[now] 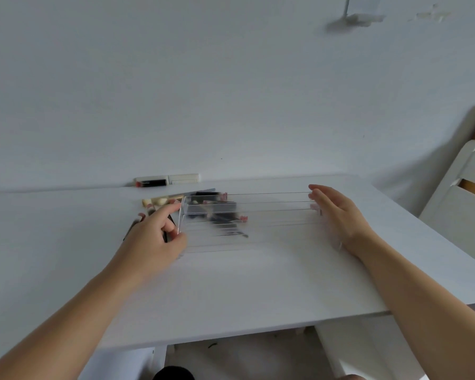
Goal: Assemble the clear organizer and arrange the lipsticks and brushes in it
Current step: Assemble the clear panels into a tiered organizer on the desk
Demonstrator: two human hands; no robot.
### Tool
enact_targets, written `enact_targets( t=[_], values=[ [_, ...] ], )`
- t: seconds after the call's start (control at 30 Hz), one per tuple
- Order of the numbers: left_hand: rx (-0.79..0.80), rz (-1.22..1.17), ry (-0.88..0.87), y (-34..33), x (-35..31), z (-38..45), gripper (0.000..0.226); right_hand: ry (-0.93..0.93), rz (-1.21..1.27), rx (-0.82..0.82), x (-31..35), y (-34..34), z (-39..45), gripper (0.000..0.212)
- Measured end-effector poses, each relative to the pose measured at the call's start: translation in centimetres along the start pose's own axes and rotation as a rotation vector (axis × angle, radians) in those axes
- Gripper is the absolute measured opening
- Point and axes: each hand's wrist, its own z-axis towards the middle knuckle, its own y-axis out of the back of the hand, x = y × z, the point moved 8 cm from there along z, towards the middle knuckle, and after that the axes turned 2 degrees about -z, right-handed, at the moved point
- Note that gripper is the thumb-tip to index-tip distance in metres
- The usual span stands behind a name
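— Nearest the camera, what shows?

— Two bare forearms reaching out over the white counter (231, 292), whose front edge runs across the lower part of the view. Under that edge there is a strip of floor and something dark at the very bottom.

— And the hands?

— The left hand (159, 234) has its fingers curled, pinching the left end panel of the clear organizer (247, 220) between thumb and fingertips. The right hand (337, 215) is flat and nearly straight-fingered, its palm turned inward against the organizer's right end; it presses there and grips nothing.

— Where does the organizer sit?

— Mid-counter, between the two hands, touching both. It is see-through, so mostly its edges show as thin parallel lines running left to right. The picture is blurred by motion there, so I cannot tell whether it rests on the counter or is raised off it.

— The lipsticks and brushes?

— They lie in a loose heap (203, 212) just behind the left hand, partly seen through the organizer's left half: dark tubes with pinkish ends, and a pale-handled piece that may be a brush.

— Farther back?

— One more lipstick (151, 183), black with a reddish tip, lies along the wall beside a white wall socket (183, 178). At far right stands a white chair (461, 198); high on the wall is a small clear hook (359, 12).
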Motion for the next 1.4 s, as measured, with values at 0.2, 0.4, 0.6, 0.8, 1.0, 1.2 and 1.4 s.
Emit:
enact_targets(
  t=[0.2,0.4,0.6,0.8,1.0,1.2,1.4],
  values=[
    [0.006,0.009,0.024,-0.3,0.1,0.3,0.061,-0.013,-0.048,-0.125,0.1,1.9,-2.1,0.027],
    [-0.007,0.058,0.076,-0.1,-0.6,0.2,0.062,0.035,-0.134,0.114,0.2,1.7,-4.6,0.022],
    [-0.041,0.087,0.103,0.2,-0.8,0.2,0.051,0.034,-0.178,0.139,0.0,1.2,-4.8,0.03],
    [-0.055,0.07,0.14,0.2,-1.0,0.1,0.047,0.004,-0.106,0.293,-0.3,0.6,-4.6,0.038],
    [-0.026,0.041,0.176,-0.1,-0.7,0.2,0.046,-0.129,-0.038,0.163,-1.7,1.3,-3.7,0.032],
    [-0.024,0.043,0.183,-0.2,-0.6,0.1,0.046,-0.062,0.044,0.193,-0.3,1.2,-5.2,0.027],
    [-0.02,0.072,0.163,-0.4,-1.1,-0.1,0.047,-0.033,-0.195,0.109,0.7,1.6,-6.0,0.024]
  ],
)
